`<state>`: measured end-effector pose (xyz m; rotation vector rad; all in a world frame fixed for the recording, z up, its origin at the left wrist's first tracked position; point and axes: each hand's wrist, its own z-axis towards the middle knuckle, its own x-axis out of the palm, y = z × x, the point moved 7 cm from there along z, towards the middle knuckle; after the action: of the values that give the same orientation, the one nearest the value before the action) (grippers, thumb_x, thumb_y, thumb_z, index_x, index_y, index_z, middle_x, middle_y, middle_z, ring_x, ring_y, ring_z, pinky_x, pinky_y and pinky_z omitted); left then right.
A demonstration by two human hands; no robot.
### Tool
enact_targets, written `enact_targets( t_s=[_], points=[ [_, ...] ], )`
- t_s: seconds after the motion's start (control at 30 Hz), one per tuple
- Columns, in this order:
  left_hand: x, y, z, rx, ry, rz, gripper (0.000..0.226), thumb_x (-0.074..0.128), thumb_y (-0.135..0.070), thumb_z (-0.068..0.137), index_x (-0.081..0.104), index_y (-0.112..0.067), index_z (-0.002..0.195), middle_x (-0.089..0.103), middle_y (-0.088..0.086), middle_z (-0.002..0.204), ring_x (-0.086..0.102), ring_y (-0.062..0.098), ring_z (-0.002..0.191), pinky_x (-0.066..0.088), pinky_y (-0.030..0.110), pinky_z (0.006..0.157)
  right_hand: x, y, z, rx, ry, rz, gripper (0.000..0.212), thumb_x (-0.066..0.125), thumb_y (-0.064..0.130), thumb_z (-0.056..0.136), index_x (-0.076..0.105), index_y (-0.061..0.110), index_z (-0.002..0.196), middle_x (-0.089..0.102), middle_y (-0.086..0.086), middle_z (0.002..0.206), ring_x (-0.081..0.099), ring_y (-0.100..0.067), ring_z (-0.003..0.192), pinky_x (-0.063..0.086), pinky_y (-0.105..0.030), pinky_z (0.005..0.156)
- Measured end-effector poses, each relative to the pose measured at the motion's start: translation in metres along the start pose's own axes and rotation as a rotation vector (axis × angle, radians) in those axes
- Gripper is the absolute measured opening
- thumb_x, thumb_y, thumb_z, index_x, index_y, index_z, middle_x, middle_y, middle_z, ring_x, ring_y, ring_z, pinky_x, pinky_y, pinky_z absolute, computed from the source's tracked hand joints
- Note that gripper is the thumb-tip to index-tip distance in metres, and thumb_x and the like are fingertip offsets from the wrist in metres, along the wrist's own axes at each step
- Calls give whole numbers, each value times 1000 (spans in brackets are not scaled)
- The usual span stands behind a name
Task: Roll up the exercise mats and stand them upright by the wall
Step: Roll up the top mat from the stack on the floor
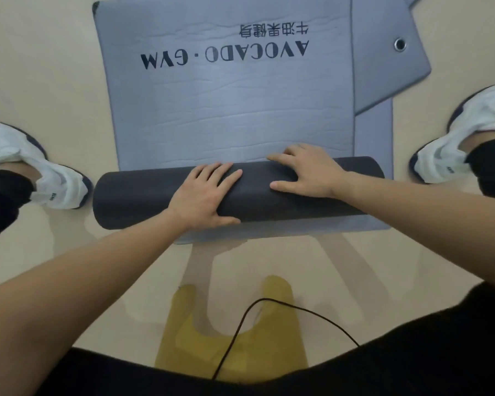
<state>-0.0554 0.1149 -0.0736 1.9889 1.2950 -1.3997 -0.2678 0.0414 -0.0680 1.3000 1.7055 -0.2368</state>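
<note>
Pressing on the roll (132, 195) from above, the left grip (203, 195) and the right grip (303, 174) both lie with fingers spread and straight, clamped on nothing. The left thumb hooks over the side of the roll nearest the person, and the right fingertips reach past it onto the flat stretch of the top mat (226, 110). The roll lies crosswise directly under both grips, dark underside outward. The printed grey stretch of the same mat runs away beyond the fingertips, not yet wound.

Both grips sit toward the middle and right of the roll, so the end out to the left of the left grip has no hand on it. Uneven pressure could, I judge, let that end lag, and the roll would wind into a cone or loosen. A second mat (373, 138) lies beneath, showing just past the right grip and on the near side of the roll. A forward push could drag or catch it. A third mat (383, 67), with a metal eyelet (399, 44), lies askew well beyond the right grip.

The floor (40, 67) is smooth, glossy beige, likely slippery under foam. A white left shoe (60, 187) and right shoe (440, 158) stand wide of the grips. A black cable (240, 318) hangs nearer the body than the wrists, over a yellow shape (183, 338) I cannot identify. No wall is in view.
</note>
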Motion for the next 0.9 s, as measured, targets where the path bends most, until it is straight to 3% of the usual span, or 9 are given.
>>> enact_targets(
  t_s=[0.1, 0.17, 0.27, 0.37, 0.47, 0.6, 0.7, 0.8, 0.9],
  points=[
    [-18, 21, 20, 1, 70, -120, 116, 51, -93, 73, 24, -24, 162, 35, 5, 165, 38, 28, 146, 30, 45, 119, 1, 31, -19, -45, -249, -49, 80, 42, 77, 89, 54, 22, 146, 60, -10, 130, 56, -35, 115, 41, -49, 99],
    [-31, 34, 35, 6, 138, -230, 114, 57, -90, 73, 24, -27, 161, 37, -1, 164, 41, 25, 144, 34, 43, 116, 13, 50, -31, 17, -358, -121, 86, 45, 78, 87, 52, 18, 148, 56, -16, 140, 52, -40, 126, 36, -56, 108],
    [-40, 47, 55, 18, 243, -271, 111, 60, -89, 73, 24, -30, 160, 42, -4, 161, 45, 24, 141, 40, 43, 112, 28, 57, -28, 149, -280, -219, 104, 38, 88, 80, 34, 20, 158, 39, -20, 160, 34, -46, 145, 17, -70, 118],
    [-45, 58, 66, -16, 275, -261, 111, 51, -95, 69, 29, -33, 158, 47, -5, 157, 48, 23, 138, 42, 44, 109, 15, 47, -13, 126, -297, -260, 104, 41, 89, 80, 35, 18, 157, 43, -21, 155, 39, -46, 141, 23, -68, 116],
    [-57, 69, 66, -102, 197, -250, 106, 46, -95, 71, 37, -32, 155, 53, -5, 152, 51, 23, 136, 43, 42, 103, -2, 37, 1, 68, -364, -263, 102, 42, 88, 81, 42, 15, 153, 51, -18, 147, 48, -42, 132, 31, -59, 112],
    [-78, 65, 48, -189, -136, -177, 81, 38, -78, 88, 50, -23, 146, 61, 1, 140, 57, 27, 124, 46, 44, 98, -21, 27, 23, 56, -345, -252, 102, 34, 91, 80, 44, 17, 149, 56, -12, 139, 53, -37, 123, 38, -52, 106],
    [-77, 48, 24, -269, -345, -86, 70, 45, -63, 93, 53, -15, 144, 59, 7, 144, 54, 31, 128, 40, 47, 106, -36, 16, 41, 58, -288, -233, 101, 28, 95, 79, 44, 21, 146, 60, -7, 134, 56, -33, 116, 42, -50, 102],
    [-57, 36, 18, -323, -303, -2, 80, 44, -65, 96, 40, -12, 155, 40, 13, 161, 33, 36, 150, 23, 54, 123, -47, 5, 60, 64, -154, -140, 103, 27, 98, 76, 41, 27, 149, 59, -5, 137, 55, -31, 117, 41, -48, 101],
    [-49, 41, 26, -341, -259, 26, 86, 38, -71, 97, 30, -12, 160, 32, 14, 165, 25, 37, 154, 15, 56, 126, -56, -2, 71, 90, -66, -71, 106, 27, 99, 73, 41, 30, 152, 55, -3, 144, 52, -31, 125, 36, -50, 108]
  ],
)
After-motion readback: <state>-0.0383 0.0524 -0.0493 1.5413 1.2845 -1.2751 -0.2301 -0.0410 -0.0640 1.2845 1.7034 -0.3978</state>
